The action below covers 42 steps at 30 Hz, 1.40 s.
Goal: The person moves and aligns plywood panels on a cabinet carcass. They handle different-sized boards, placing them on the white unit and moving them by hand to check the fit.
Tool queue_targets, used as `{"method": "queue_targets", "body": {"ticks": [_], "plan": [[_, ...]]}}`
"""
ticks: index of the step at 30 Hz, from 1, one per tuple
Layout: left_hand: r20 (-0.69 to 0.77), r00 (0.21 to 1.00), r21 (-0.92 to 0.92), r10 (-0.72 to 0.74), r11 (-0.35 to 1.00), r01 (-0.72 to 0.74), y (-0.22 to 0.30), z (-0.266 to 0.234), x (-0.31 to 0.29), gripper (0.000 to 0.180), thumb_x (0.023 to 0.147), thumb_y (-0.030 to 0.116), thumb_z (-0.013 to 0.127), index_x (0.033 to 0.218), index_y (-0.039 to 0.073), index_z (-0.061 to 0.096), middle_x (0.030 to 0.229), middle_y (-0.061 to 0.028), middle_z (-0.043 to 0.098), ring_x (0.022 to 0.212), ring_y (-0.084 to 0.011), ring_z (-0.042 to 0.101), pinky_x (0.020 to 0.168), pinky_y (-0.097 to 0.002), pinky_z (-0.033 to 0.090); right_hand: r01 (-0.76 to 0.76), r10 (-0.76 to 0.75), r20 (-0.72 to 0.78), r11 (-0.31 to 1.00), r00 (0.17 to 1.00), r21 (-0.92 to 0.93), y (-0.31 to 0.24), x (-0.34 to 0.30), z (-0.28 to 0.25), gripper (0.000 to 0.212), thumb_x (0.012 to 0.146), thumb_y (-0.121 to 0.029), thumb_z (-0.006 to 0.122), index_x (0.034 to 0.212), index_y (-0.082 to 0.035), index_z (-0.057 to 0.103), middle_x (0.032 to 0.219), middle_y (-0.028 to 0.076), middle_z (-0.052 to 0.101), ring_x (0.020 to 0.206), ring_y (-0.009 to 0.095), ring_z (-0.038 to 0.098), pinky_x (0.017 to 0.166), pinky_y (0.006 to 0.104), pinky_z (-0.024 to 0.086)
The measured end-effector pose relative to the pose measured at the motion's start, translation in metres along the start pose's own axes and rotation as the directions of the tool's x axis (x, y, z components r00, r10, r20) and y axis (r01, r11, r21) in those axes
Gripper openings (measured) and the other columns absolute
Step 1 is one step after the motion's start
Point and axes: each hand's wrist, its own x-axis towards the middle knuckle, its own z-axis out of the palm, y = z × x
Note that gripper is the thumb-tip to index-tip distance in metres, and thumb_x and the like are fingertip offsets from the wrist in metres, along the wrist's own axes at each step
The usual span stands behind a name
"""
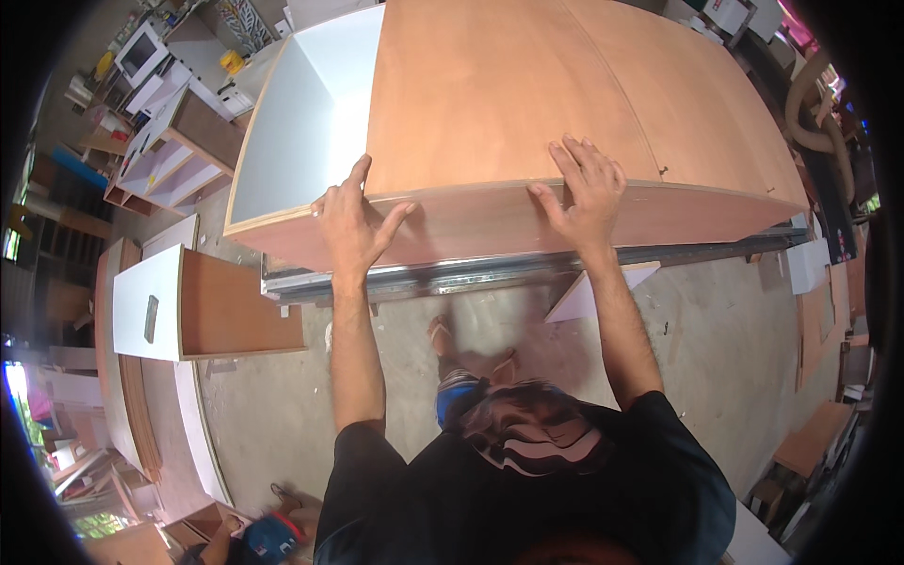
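Observation:
A long plywood cabinet (490, 94) lies before me on a metal-edged support (452, 278). Brown panels cover most of its upper face, with a seam running between two of them. At its left end an uncovered compartment (301, 122) shows white inner walls. My left hand (356, 221) rests at the near edge beside that compartment, fingers apart, index fingertip on the panel's left corner. Farther right along the same edge, my right hand (586, 193) lies with its fingers spread on the panel and its thumb by the edge. Neither hand grips anything.
A drawer-like box (212, 306) with a white front stands on the floor at left, near stacked boards (132, 377). Behind it is an open shelf unit (174, 155). A white offcut (603, 290) lies under the cabinet's edge. Another person (268, 537) is at lower left.

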Motion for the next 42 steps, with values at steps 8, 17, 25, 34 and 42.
{"method": "queue_targets", "body": {"ticks": [8, 17, 25, 34, 42], "plan": [[0.003, 1.0, -0.037, 0.0, 0.999, 0.0, -0.001, 0.001, 0.001, 0.096, 0.067, 0.061, 0.087, 0.14, 0.006, 0.057, 0.088, -0.0057, 0.063, 0.084, -0.0238, 0.056, 0.09, -0.0418, 0.038, 0.012, -0.012, -0.012, 1.0, 1.0, 0.016, 0.001, 0.0, 0.0, 0.058, 0.081, -0.047, 0.081, 0.13, -0.018, 0.069, 0.136, 0.004, 0.065, 0.131, 0.028, 0.055, 0.11, 0.0473, 0.031], [0.188, 0.958, -0.321, -0.217, 0.908, 0.269, -0.001, -0.013, 0.01, 0.066, 0.089, 0.036, 0.076, 0.143, 0.001, 0.057, 0.086, -0.0127, 0.071, 0.084, -0.0241, 0.065, 0.096, -0.0404, 0.043, 0.01, -0.009, -0.031, 1.0, 0.999, 0.022, 0.002, -0.001, 0.0, 0.053, 0.082, -0.046, 0.081, 0.126, -0.018, 0.071, 0.133, 0.002, 0.067, 0.13, 0.025, 0.056, 0.109, 0.0461, 0.03], [0.347, 0.891, -0.58, -0.292, 0.68, 0.449, -0.007, -0.024, 0.023, 0.059, 0.099, 0.021, 0.068, 0.152, 0.005, 0.048, 0.109, -0.0235, 0.075, 0.103, -0.0258, 0.074, 0.095, -0.0363, 0.054, 0.062, -0.062, -0.001, 0.998, 0.998, 0.017, 0.001, 0.003, 0.0, 0.04, 0.084, -0.038, 0.081, 0.12, -0.022, 0.075, 0.129, -0.003, 0.069, 0.125, 0.022, 0.058, 0.108, 0.0438, 0.027], [0.298, 0.89, -0.544, -0.344, 0.705, 0.455, -0.008, -0.027, 0.025, 0.06, 0.099, 0.029, 0.067, 0.153, 0.011, 0.049, 0.106, -0.0189, 0.077, 0.101, -0.0236, 0.074, 0.098, -0.0407, 0.051, 0.044, -0.044, -0.002, 0.997, 0.999, 0.064, 0.001, 0.001, 0.004, 0.041, 0.086, -0.04, 0.08, 0.121, -0.02, 0.075, 0.129, -0.003, 0.07, 0.126, 0.024, 0.058, 0.109, 0.0441, 0.027], [0.335, 0.926, -0.337, -0.177, 0.895, 0.293, -0.01, -0.032, 0.019, 0.071, 0.088, 0.036, 0.076, 0.15, 0.01, 0.052, 0.09, -0.017, 0.07, 0.091, -0.0304, 0.067, 0.087, -0.042, 0.051, 0.062, -0.062, -0.017, 0.998, 0.998, 0.03, 0.002, 0.0, 0.003, 0.042, 0.084, -0.041, 0.078, 0.12, -0.02, 0.074, 0.128, -0.001, 0.07, 0.125, 0.025, 0.058, 0.107, 0.0446, 0.031]]}}
